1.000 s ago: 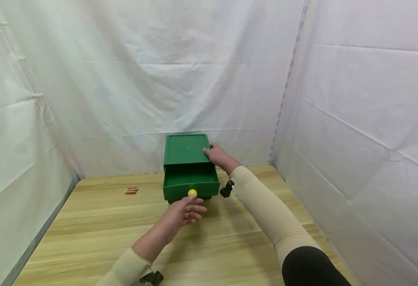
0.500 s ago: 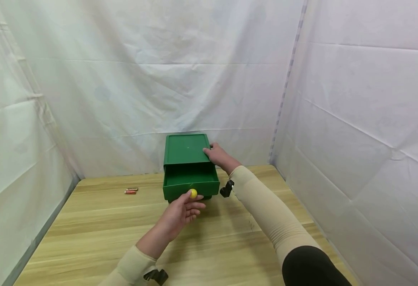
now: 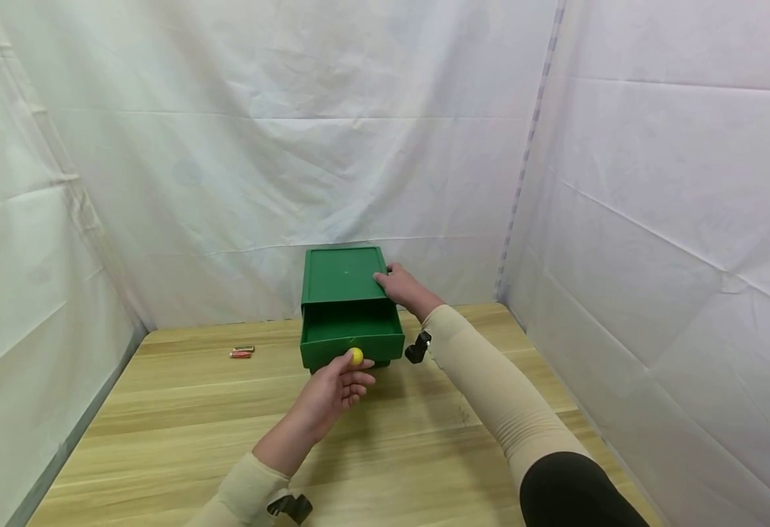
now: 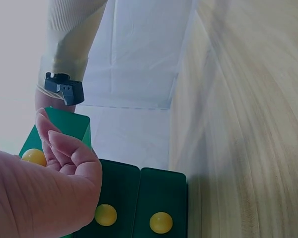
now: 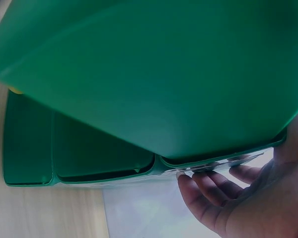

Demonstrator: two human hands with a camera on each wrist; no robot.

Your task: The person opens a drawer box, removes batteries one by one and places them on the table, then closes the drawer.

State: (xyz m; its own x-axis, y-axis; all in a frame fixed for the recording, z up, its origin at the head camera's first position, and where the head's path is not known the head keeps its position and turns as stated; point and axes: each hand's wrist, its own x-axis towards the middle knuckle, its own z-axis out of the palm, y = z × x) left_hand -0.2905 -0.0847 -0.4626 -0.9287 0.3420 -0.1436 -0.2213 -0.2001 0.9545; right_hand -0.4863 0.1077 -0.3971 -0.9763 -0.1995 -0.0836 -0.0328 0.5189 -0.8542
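A green drawer cabinet [image 3: 344,272] stands at the back of the table, its top drawer [image 3: 326,356] pulled out toward me. My left hand [image 3: 328,399] pinches that drawer's yellow knob [image 3: 357,356] between thumb and index finger, the other fingers loosely bent. On the cabinet's right side, my right hand [image 3: 408,290] grips the casing, thumb over the top edge and fingertips [image 5: 188,191] against the side wall. Below, the left wrist view shows two closed drawers with round yellow knobs [image 4: 161,222]. The visible part of the open drawer's floor is bare.
Two small batteries [image 3: 241,354] lie on the wooden table [image 3: 181,410], left of the cabinet. White sheeting [image 3: 332,146] hangs behind and on both sides, close to the cabinet's back.
My left hand's thumb and index finger have closed around the yellow knob, and the hand has shifted slightly. Right hand, cabinet and drawer look the same.
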